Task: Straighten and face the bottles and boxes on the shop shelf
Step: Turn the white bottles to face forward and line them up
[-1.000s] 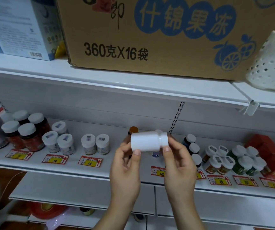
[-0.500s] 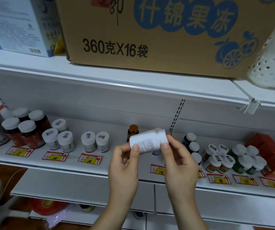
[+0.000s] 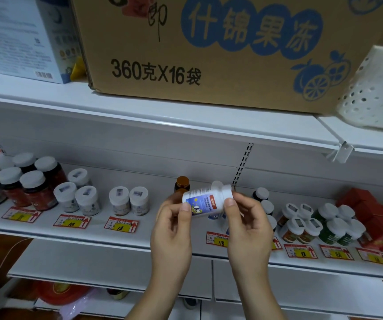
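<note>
A white bottle (image 3: 205, 200) with a blue picture label lies on its side in the air in front of the white shelf (image 3: 139, 236). My left hand (image 3: 172, 229) pinches its base end and my right hand (image 3: 247, 224) pinches its white cap end. Behind it an amber-capped brown bottle (image 3: 182, 184) stands on the shelf. White-capped jars stand in pairs to the left (image 3: 128, 200) and further white-capped bottles (image 3: 301, 224) to the right.
Dark red jars (image 3: 31, 181) crowd the shelf's left end and red boxes (image 3: 375, 215) its right end. Price tags (image 3: 120, 224) line the shelf edge. Above sit a large cardboard carton (image 3: 209, 47), a blue-white box (image 3: 24, 35) and a perforated white basket (image 3: 375, 93).
Both hands have turned the bottle about its long axis: the plain white side showed first, then small print, and now the blue picture label faces me. The hands stayed in place.
</note>
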`<state>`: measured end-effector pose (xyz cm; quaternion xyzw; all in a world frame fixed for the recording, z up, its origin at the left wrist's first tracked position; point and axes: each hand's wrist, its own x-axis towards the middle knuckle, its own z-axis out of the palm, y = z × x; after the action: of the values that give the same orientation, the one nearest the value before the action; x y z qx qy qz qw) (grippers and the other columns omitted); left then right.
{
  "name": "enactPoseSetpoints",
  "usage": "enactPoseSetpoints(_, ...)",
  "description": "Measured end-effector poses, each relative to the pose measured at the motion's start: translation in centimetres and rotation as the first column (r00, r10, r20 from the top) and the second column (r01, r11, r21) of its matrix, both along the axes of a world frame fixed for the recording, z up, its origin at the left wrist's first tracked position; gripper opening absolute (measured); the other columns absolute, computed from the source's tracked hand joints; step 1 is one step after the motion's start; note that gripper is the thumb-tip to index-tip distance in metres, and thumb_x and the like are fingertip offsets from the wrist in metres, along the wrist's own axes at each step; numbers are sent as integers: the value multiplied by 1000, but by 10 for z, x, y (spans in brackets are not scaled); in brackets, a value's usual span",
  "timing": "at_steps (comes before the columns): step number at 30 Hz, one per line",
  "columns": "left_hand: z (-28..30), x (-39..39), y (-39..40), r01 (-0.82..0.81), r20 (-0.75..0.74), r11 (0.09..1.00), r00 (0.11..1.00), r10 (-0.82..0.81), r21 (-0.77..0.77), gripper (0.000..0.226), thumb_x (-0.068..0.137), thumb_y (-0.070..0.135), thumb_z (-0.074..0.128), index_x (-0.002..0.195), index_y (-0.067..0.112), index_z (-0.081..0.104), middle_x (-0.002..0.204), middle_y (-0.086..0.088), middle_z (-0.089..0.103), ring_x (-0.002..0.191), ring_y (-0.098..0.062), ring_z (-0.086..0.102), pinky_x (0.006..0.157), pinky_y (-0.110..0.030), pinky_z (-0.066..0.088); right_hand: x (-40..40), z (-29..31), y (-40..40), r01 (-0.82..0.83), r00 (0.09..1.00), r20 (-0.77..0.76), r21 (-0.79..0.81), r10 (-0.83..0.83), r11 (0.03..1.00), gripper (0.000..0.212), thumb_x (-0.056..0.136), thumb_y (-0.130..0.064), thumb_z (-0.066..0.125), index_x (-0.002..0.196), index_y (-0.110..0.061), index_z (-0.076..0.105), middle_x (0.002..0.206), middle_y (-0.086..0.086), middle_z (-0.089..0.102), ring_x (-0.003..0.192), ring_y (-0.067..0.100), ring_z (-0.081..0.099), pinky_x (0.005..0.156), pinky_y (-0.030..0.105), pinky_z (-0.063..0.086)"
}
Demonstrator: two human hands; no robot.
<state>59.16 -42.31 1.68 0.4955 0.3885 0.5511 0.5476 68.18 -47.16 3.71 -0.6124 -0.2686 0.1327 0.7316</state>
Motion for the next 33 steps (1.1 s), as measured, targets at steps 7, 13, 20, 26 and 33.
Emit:
enactPoseSetpoints(7, -4, 0, 4, -6, -6, 999, 1000, 6, -52, 17, 92, 30, 60, 99, 15, 66, 100, 3, 75, 95, -17, 72, 86, -30, 59, 0, -6, 2, -50, 999, 1, -30, 50, 998, 17, 94, -10, 64, 104, -22, 70, 104, -9, 74, 99, 6, 69, 85, 17, 53)
enactPoseSetpoints(13, -7, -2, 15, 12, -142, 993, 989, -28, -114, 21, 99, 32, 57, 87, 21, 70, 95, -1, 71, 85, -12, 67, 74, -20, 51, 2, -6, 2, -58, 998, 29, 15, 58, 998, 25, 87, -8, 74, 108, -21, 70, 109, -4, 74, 103, 13, 69, 93, 40, 56)
enactPoseSetpoints(20, -7, 7, 17, 213, -19, 925, 973, -230, -315, 30, 104, 35, 48, 101, 23, 75, 102, 3, 77, 103, -12, 70, 90, -31, 55, -3, -9, -3, -61, 968, 247, 36, 51, 997, 49, 75, -38, 78, 118, -51, 59, 117, -6, 68, 111, 20, 65, 92, 37, 52)
enactPoseSetpoints(26, -7, 9, 14, 277, 24, 897, 958, -287, -345, 33, 106, 34, 45, 105, 20, 74, 107, 2, 77, 107, -13, 70, 78, -22, 54, 0, -10, -7, -33, 923, 384, 8, 28, 999, 55, 77, -28, 80, 120, -53, 56, 118, -16, 63, 111, 15, 63, 92, 25, 51)
enactPoseSetpoints(33, -5, 9, 10, 272, 169, 908, 959, -227, -320, 19, 104, 21, 49, 106, 9, 64, 104, -8, 75, 102, -21, 71, 87, -31, 55, 10, -20, -6, 60, 920, 388, 6, -57, 998, 27, 90, -36, 64, 116, -30, 66, 119, -9, 62, 111, 19, 63, 88, 30, 53)
